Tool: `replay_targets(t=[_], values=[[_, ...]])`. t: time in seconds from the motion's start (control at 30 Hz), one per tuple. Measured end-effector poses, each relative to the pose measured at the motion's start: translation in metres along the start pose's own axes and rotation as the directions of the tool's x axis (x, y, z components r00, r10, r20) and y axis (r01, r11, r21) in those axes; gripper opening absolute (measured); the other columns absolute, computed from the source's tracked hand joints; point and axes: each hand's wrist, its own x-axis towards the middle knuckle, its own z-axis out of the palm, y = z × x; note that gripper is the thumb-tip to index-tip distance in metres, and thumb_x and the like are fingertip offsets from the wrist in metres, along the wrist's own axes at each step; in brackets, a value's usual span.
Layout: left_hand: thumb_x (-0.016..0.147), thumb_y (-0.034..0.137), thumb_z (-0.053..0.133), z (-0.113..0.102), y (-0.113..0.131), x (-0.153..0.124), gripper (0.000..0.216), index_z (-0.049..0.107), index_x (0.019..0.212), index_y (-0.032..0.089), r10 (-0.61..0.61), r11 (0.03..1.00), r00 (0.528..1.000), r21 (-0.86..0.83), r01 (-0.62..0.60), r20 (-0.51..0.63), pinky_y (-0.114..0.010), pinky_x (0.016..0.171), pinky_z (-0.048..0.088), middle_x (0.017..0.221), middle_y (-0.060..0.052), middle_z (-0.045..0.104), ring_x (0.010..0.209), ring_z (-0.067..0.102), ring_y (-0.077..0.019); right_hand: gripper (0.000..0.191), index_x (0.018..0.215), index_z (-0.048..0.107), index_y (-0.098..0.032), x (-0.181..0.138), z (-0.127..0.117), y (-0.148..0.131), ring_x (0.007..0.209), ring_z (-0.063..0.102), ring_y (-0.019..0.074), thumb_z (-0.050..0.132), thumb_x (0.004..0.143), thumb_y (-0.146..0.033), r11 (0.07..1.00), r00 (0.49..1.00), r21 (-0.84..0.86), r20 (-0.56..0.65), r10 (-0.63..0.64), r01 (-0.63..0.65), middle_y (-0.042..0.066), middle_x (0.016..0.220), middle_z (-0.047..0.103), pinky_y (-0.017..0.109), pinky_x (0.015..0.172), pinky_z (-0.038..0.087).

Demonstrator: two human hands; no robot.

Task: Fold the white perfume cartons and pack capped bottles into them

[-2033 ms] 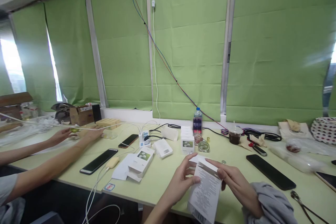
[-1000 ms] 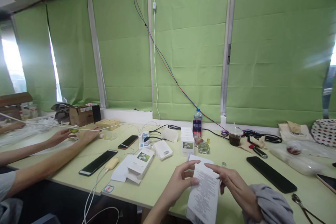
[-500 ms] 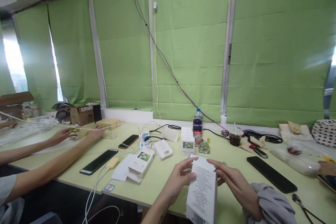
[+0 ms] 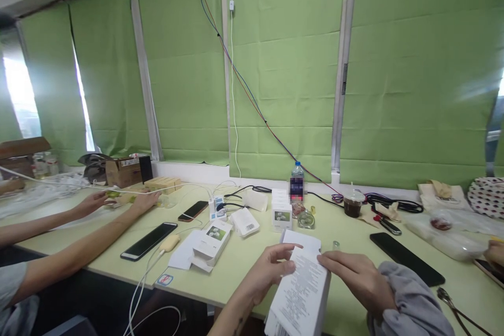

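A white cardboard box (image 4: 299, 294), printed with dense small text, is tilted at the table's front edge. Its top flap (image 4: 301, 240) stands up at the far end. My left hand (image 4: 268, 273) grips the box from the left, thumb on the printed face and index finger across the top near the flap. On the other side, my right hand (image 4: 356, 278) pinches the upper right edge with its fingers together. Beyond it are a small clear glass piece (image 4: 336, 245), a round clear tin-like container (image 4: 306, 219) and a row of white boxes (image 4: 282, 218).
An opened white box (image 4: 212, 244) lies left of centre beside phones (image 4: 148, 241) and a power strip (image 4: 218, 209). A bottle (image 4: 297, 184) and a drink cup (image 4: 353, 205) stand at the back. A black phone (image 4: 407, 260) lies right. A co-worker's arms (image 4: 79, 241) reach in from the left.
The box has tilted, its lower end swinging left, and its top flap now shows upright. My right hand has shifted slightly down along the box's right edge.
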Motion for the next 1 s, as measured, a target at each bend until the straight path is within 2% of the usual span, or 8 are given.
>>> replay_targets(t=[0.13,0.3,0.43,0.57,0.67,0.8,0.9,1.0], values=[[0.068,0.039,0.079,0.001,0.0,0.0,0.046,0.066,0.108,0.02,-0.013,1.0,1.0,-0.009,0.013,-0.015,-0.027,0.066,0.046,0.097,-0.007,0.065,0.089,0.063,-0.0227,0.043,0.105,0.074,-0.023,0.005,0.001,0.006,0.079,0.072,0.024,0.032,0.099,-0.03,0.993,0.993,0.014,0.034,-0.117,0.117,0.011,0.093,0.077,0.033,0.067,0.057],[0.066,0.038,0.08,-0.001,-0.004,0.003,0.046,0.065,0.106,0.021,-0.012,1.0,0.998,0.013,0.013,-0.065,-0.022,0.057,0.042,0.093,-0.004,0.062,0.081,0.062,-0.019,0.037,0.103,0.072,-0.019,0.011,0.003,0.006,0.068,0.068,0.0197,0.035,0.094,-0.015,0.989,0.991,0.125,0.09,-0.096,0.084,0.011,0.086,0.074,0.028,0.056,0.054],[0.068,0.038,0.078,0.0,-0.002,0.003,0.044,0.064,0.107,0.022,0.05,0.998,0.993,0.051,-0.045,-0.109,-0.019,0.054,0.038,0.093,-0.003,0.061,0.077,0.06,-0.0165,0.037,0.108,0.067,-0.022,0.012,0.007,0.008,0.075,0.066,0.0176,0.033,0.095,-0.016,0.97,0.995,0.245,0.097,-0.023,-0.001,0.009,0.093,0.072,0.026,0.06,0.055],[0.074,0.035,0.074,0.004,0.002,0.002,0.041,0.062,0.112,0.025,0.183,0.981,0.973,0.096,-0.17,-0.139,-0.024,0.066,0.044,0.101,-0.004,0.06,0.082,0.059,-0.0162,0.031,0.112,0.065,-0.023,0.013,0.01,0.008,0.086,0.067,0.0185,0.038,0.097,-0.025,0.902,0.984,0.393,0.082,0.159,-0.179,0.007,0.102,0.071,0.028,0.071,0.058],[0.077,0.031,0.072,0.006,0.004,0.0,0.042,0.06,0.117,0.027,0.257,0.963,0.952,0.13,-0.237,-0.166,-0.025,0.073,0.045,0.107,-0.003,0.056,0.087,0.057,-0.0164,0.029,0.111,0.066,-0.023,0.016,0.011,0.007,0.09,0.068,0.0201,0.043,0.096,-0.033,0.827,0.96,0.488,0.115,0.256,-0.279,0.007,0.103,0.071,0.029,0.073,0.06],[0.081,0.029,0.067,0.008,0.004,-0.002,0.039,0.057,0.118,0.028,0.29,0.951,0.943,0.159,-0.265,-0.161,-0.026,0.07,0.047,0.107,-0.003,0.053,0.086,0.058,-0.0169,0.032,0.114,0.064,-0.02,0.019,0.013,0.005,0.093,0.068,0.0218,0.042,0.097,-0.037,0.737,0.932,0.574,0.167,0.323,-0.358,0.01,0.109,0.068,0.033,0.075,0.061],[0.079,0.023,0.068,0.01,0.006,-0.003,0.043,0.053,0.12,0.029,0.316,0.939,0.938,0.185,-0.289,-0.142,-0.028,0.075,0.049,0.109,-0.003,0.054,0.091,0.059,-0.0191,0.031,0.117,0.062,-0.021,0.02,0.014,0.003,0.093,0.068,0.0223,0.049,0.094,-0.038,0.674,0.909,0.616,0.205,0.363,-0.408,0.01,0.115,0.066,0.034,0.078,0.059],[0.076,0.014,0.068,0.011,0.009,-0.006,0.053,0.051,0.122,0.032,0.396,0.896,0.913,0.258,-0.361,-0.098,-0.032,0.085,0.048,0.112,-0.002,0.057,0.101,0.059,-0.0217,0.03,0.116,0.065,-0.026,0.02,0.009,0.0,0.099,0.064,0.0237,0.061,0.087,-0.036,0.705,0.923,0.597,0.214,0.32,-0.383,0.007,0.116,0.066,0.031,0.077,0.056]])
